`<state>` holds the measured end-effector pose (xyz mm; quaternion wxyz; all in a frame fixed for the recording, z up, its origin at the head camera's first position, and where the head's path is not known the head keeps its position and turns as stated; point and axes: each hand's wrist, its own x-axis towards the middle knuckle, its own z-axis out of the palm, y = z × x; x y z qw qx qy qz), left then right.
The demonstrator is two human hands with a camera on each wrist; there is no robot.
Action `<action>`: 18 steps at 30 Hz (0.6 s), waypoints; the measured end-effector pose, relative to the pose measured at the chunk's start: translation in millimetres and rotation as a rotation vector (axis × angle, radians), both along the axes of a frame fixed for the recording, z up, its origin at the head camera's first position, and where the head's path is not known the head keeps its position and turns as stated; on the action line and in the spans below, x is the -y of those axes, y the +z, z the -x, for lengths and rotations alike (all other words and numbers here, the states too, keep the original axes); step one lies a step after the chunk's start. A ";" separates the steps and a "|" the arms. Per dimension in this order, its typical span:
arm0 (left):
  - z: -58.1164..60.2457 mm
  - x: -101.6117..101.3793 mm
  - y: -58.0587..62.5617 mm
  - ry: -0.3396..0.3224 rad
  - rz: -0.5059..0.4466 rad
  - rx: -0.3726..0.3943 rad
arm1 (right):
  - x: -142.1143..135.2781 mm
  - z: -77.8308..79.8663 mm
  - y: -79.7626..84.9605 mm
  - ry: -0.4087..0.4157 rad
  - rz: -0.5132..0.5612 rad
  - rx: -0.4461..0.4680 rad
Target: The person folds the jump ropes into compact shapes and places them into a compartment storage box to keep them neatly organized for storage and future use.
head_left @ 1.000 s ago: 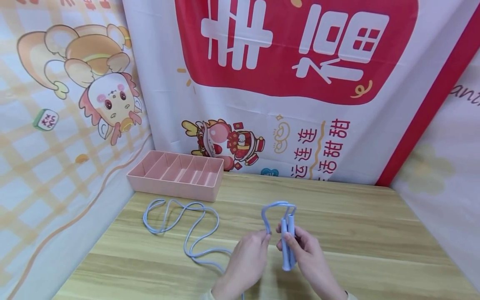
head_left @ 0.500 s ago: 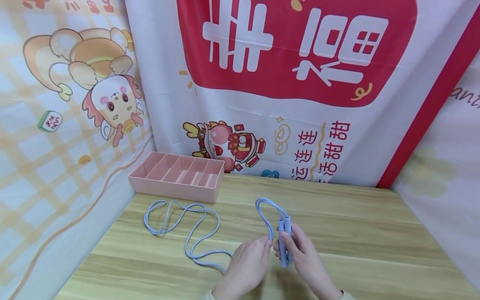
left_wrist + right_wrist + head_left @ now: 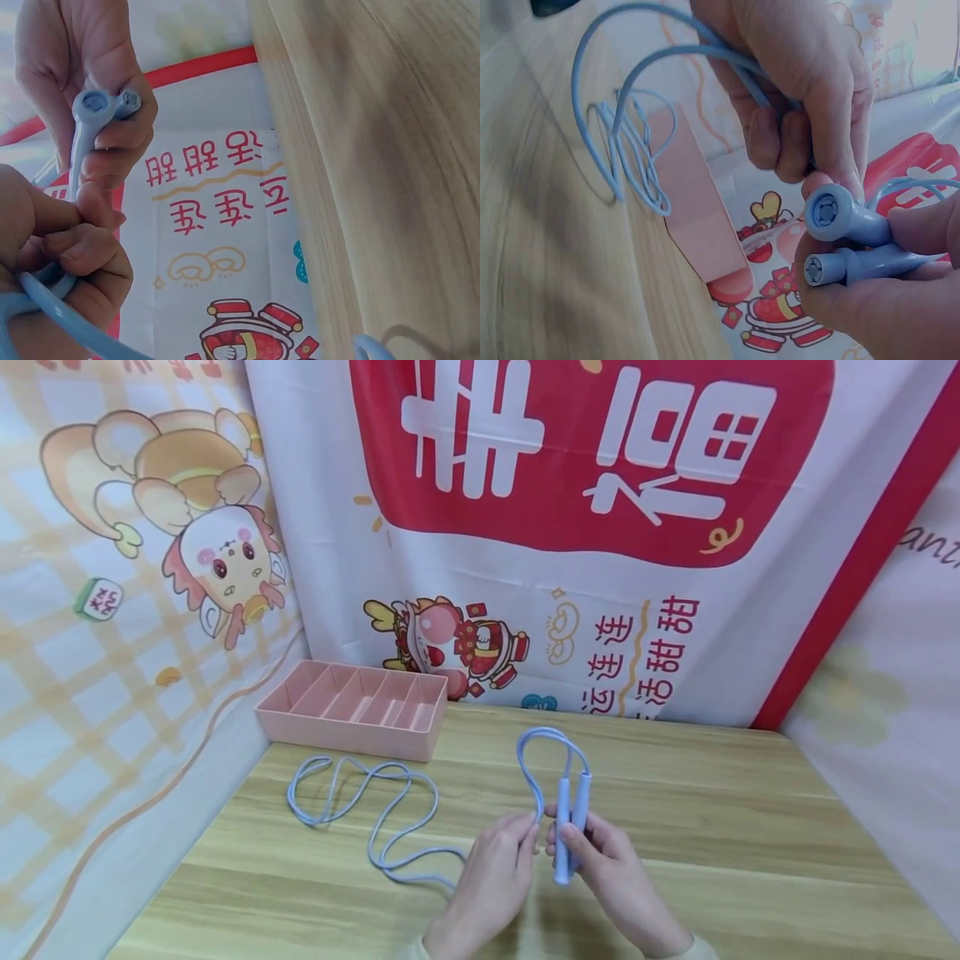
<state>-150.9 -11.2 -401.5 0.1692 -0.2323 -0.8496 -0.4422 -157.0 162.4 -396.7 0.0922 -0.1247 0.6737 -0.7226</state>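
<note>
A light blue jump rope has its two handles (image 3: 562, 835) side by side in my right hand (image 3: 618, 881), thumb over them and fingers behind. My left hand (image 3: 491, 877) is beside them on the left and grips the doubled cord (image 3: 529, 772), which arches from the handles' far ends down into its fingers. In the right wrist view, both handle butts (image 3: 829, 214) face the camera, and two cord strands (image 3: 671, 56) run out of the left hand's curled fingers. The rest of the cord (image 3: 405, 839) lies in loose curves on the table, left of my hands.
A pink tray (image 3: 345, 735) with several compartments stands at the table's back left. Printed cloths hang behind the wood-grain table (image 3: 712, 818) and along both its sides; the back cloth (image 3: 675, 543) meets the table's far edge.
The handles have risen a little and now spread slightly at their far ends. The cord arch above them stands higher. Both hands keep their hold, and the cord on the table lies nearly as before.
</note>
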 end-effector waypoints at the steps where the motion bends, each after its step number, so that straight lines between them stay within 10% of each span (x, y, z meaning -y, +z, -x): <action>1: 0.8 -0.6 -0.6 -0.011 -0.014 -0.030 | 0.6 -0.1 -0.3 -0.010 0.023 0.017; 18: 3.6 -1.8 -12.1 -0.095 0.042 -0.217 | 9.2 -1.1 -3.7 -0.217 -0.057 -0.017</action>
